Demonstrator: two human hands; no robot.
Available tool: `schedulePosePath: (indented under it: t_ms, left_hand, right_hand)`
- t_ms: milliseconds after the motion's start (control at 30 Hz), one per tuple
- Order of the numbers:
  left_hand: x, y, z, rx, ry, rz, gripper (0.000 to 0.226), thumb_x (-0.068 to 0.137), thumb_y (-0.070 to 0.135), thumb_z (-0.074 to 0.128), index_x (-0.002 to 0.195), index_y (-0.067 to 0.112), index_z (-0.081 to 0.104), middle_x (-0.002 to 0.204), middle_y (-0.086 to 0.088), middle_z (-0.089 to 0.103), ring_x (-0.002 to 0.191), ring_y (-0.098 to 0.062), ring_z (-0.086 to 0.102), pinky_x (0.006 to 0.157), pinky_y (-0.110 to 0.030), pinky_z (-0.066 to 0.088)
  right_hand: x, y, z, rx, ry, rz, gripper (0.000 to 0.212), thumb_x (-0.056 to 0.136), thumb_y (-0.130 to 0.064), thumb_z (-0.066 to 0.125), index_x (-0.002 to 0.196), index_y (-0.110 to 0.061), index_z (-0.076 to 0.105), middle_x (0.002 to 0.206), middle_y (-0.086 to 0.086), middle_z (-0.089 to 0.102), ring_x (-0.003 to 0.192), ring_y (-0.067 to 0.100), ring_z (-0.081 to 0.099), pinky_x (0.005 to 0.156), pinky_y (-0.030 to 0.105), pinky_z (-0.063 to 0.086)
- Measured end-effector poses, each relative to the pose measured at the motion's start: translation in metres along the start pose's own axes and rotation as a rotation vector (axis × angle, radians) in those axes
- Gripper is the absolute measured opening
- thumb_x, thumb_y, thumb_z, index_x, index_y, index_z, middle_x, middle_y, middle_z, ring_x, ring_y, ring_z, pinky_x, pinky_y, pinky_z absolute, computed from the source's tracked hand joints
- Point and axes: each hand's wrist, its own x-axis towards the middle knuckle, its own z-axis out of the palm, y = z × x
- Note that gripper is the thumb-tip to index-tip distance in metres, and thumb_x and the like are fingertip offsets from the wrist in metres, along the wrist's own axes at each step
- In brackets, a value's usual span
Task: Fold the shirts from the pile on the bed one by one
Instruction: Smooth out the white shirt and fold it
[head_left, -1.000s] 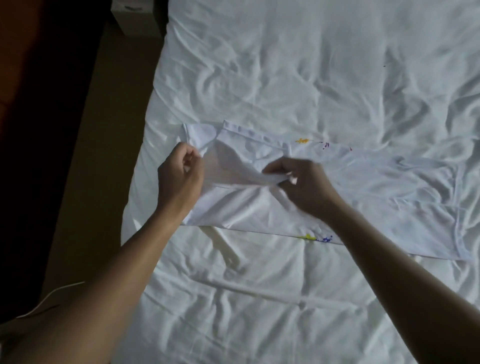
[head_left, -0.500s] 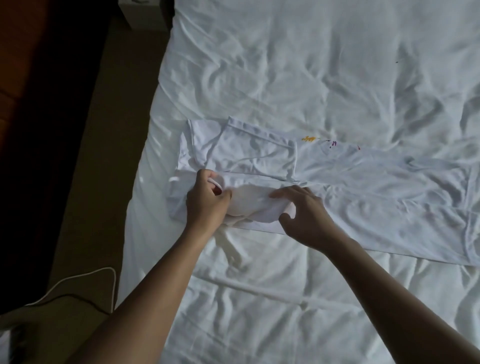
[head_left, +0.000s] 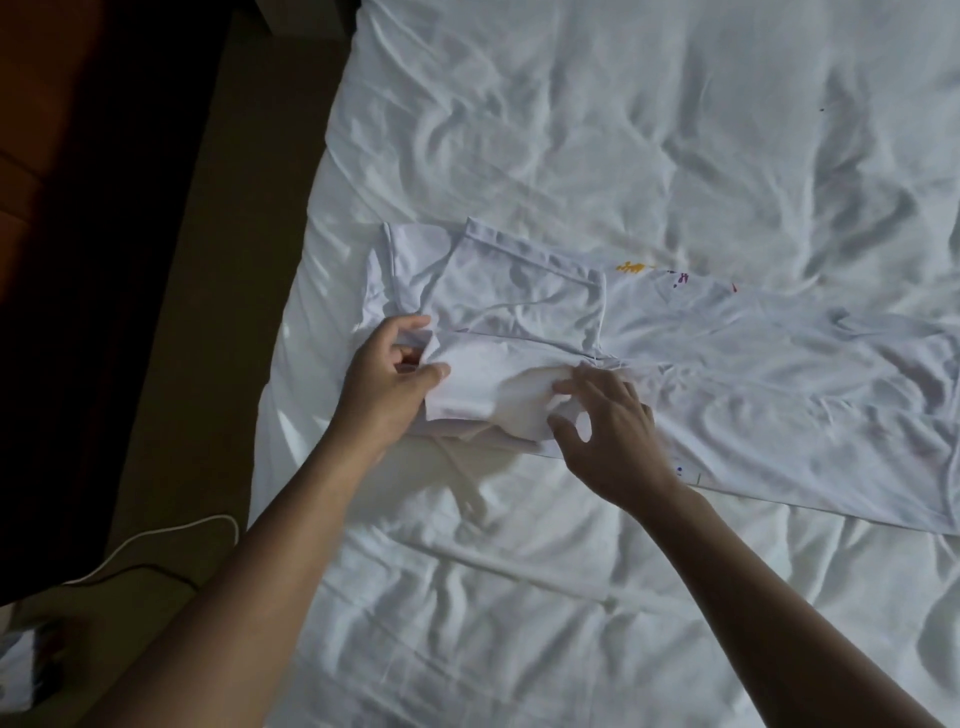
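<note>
The white shirt (head_left: 727, 374) lies flat on the bed (head_left: 571, 130). Its long axis runs left to right, with the shoulder end under our fingers and the hem far off to their right. Our left hand (head_left: 387, 387) pinches the left edge of the folded sleeve (head_left: 483, 379). Our right hand (head_left: 608, 436) presses on the same fold with its fingers spread and nearly straight. Yellow and purple specks (head_left: 636, 267) show beyond the right fingers. Left of the left fingers, past the bed's edge, a white cable (head_left: 171, 532) lies on the floor (head_left: 218, 312).
</note>
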Motion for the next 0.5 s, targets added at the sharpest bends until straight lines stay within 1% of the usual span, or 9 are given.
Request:
schedulePosePath:
  t_ms: [33, 100, 133, 200, 267, 333, 400, 467, 500]
  left_hand:
    - [-0.001, 0.000, -0.001, 0.030, 0.044, 0.025, 0.049, 0.088, 0.017, 0.079, 0.125, 0.043, 0.061, 0.110, 0.006, 0.071, 0.095, -0.007, 0.070, 0.087, -0.029, 0.058]
    - [-0.007, -0.003, -0.001, 0.215, 0.065, 0.076, 0.047, 0.089, 0.013, 0.078, 0.129, 0.032, 0.061, 0.101, 0.014, 0.068, 0.085, 0.004, 0.065, 0.077, -0.011, 0.051]
    - [-0.010, -0.005, 0.001, 0.285, 0.064, 0.090, 0.047, 0.089, 0.010, 0.077, 0.130, 0.027, 0.061, 0.100, 0.017, 0.065, 0.082, 0.007, 0.063, 0.074, -0.007, 0.048]
    - [-0.014, -0.010, 0.005, 0.314, 0.073, 0.080, 0.047, 0.090, 0.012, 0.076, 0.132, 0.024, 0.059, 0.099, 0.015, 0.064, 0.081, 0.008, 0.062, 0.072, -0.007, 0.047]
    - [-0.015, -0.010, 0.009, 0.245, 0.087, 0.039, 0.048, 0.089, 0.023, 0.079, 0.130, 0.029, 0.054, 0.099, 0.014, 0.065, 0.083, 0.009, 0.062, 0.067, -0.004, 0.043]
    - [-0.015, -0.008, 0.017, 0.195, 0.064, -0.006, 0.053, 0.087, 0.028, 0.081, 0.128, 0.034, 0.049, 0.095, 0.012, 0.067, 0.082, 0.010, 0.063, 0.065, -0.007, 0.044]
    - [-0.018, -0.006, 0.024, 0.156, 0.062, -0.030, 0.048, 0.086, 0.024, 0.080, 0.122, 0.033, 0.051, 0.085, 0.008, 0.069, 0.075, 0.001, 0.065, 0.070, -0.021, 0.049]
    - [-0.015, -0.003, 0.026, -0.009, 0.103, -0.040, 0.040, 0.087, 0.016, 0.078, 0.118, 0.028, 0.055, 0.080, 0.004, 0.068, 0.072, -0.010, 0.064, 0.074, -0.032, 0.051]
    - [-0.014, -0.002, 0.026, -0.132, 0.127, -0.050, 0.038, 0.089, 0.011, 0.077, 0.117, 0.027, 0.056, 0.081, 0.000, 0.067, 0.074, -0.013, 0.064, 0.075, -0.035, 0.051]
  right_hand:
    - [-0.001, 0.000, 0.002, -0.007, 0.004, 0.010, 0.039, 0.095, -0.041, 0.063, 0.133, -0.034, 0.061, 0.154, -0.008, 0.043, 0.140, 0.020, 0.038, 0.111, 0.046, 0.033]
    - [-0.003, -0.001, 0.006, -0.037, 0.036, 0.008, 0.038, 0.096, -0.043, 0.061, 0.133, -0.034, 0.061, 0.155, -0.007, 0.042, 0.140, 0.019, 0.039, 0.112, 0.045, 0.032]
    - [-0.004, -0.001, 0.007, -0.056, 0.058, 0.002, 0.038, 0.096, -0.041, 0.062, 0.133, -0.033, 0.061, 0.155, -0.006, 0.043, 0.138, 0.021, 0.041, 0.111, 0.045, 0.033]
    - [-0.005, 0.000, 0.011, -0.080, 0.088, 0.014, 0.036, 0.095, -0.035, 0.063, 0.130, -0.029, 0.063, 0.151, -0.004, 0.047, 0.133, 0.024, 0.045, 0.106, 0.046, 0.037]
    - [-0.004, 0.001, 0.015, -0.041, 0.120, 0.058, 0.037, 0.093, -0.032, 0.062, 0.129, -0.025, 0.062, 0.142, 0.000, 0.050, 0.121, 0.029, 0.054, 0.098, 0.046, 0.045]
    - [-0.004, -0.001, 0.018, 0.080, 0.173, 0.111, 0.043, 0.091, -0.030, 0.064, 0.132, -0.021, 0.057, 0.131, 0.004, 0.050, 0.104, 0.032, 0.063, 0.089, 0.046, 0.052]
    - [-0.004, -0.004, 0.019, 0.173, 0.206, 0.178, 0.048, 0.090, -0.025, 0.069, 0.135, -0.018, 0.052, 0.128, 0.007, 0.052, 0.099, 0.030, 0.064, 0.083, 0.041, 0.051]
    - [-0.004, -0.006, 0.020, 0.206, 0.212, 0.228, 0.047, 0.091, -0.022, 0.069, 0.134, -0.019, 0.049, 0.119, 0.005, 0.059, 0.097, 0.028, 0.063, 0.078, 0.039, 0.047]
    - [-0.003, -0.006, 0.020, 0.221, 0.214, 0.245, 0.044, 0.091, -0.020, 0.067, 0.132, -0.021, 0.048, 0.111, 0.002, 0.062, 0.094, 0.027, 0.064, 0.077, 0.040, 0.049]
